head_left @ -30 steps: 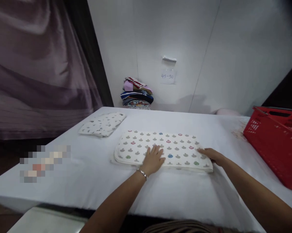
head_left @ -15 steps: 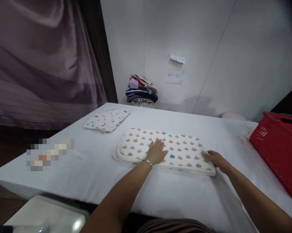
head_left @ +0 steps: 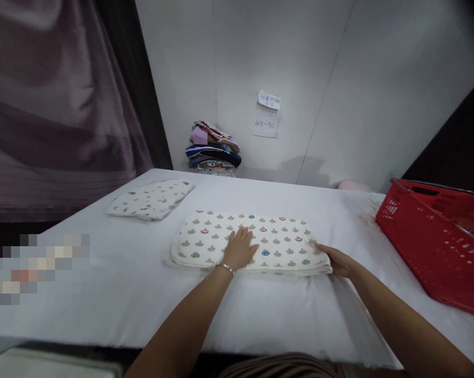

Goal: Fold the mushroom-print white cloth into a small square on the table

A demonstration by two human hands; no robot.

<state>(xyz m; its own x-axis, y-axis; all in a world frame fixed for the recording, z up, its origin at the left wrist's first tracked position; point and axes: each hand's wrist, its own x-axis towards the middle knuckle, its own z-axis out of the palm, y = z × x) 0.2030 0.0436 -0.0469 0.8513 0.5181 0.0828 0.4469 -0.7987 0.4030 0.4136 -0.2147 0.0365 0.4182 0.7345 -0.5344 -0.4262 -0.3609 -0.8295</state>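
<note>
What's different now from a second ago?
The right hand has eased slightly rightward at the right end of the folded white cloth with mushroom print. On the grey-white wall, the upper small white paper slip now hangs flatter, showing writing. The left hand stays flat on the cloth; the red plastic basket and colourful stack of folded fabrics stay put. Nothing was visibly let go.

The right edge cuts off the red plastic basket (head_left: 434,247), pixel blocks (head_left: 40,268) mask part of the white-covered table (head_left: 134,289), and the folded white mushroom-print cloth (head_left: 284,241) hides some fingertips of the right hand (head_left: 337,262).
</note>
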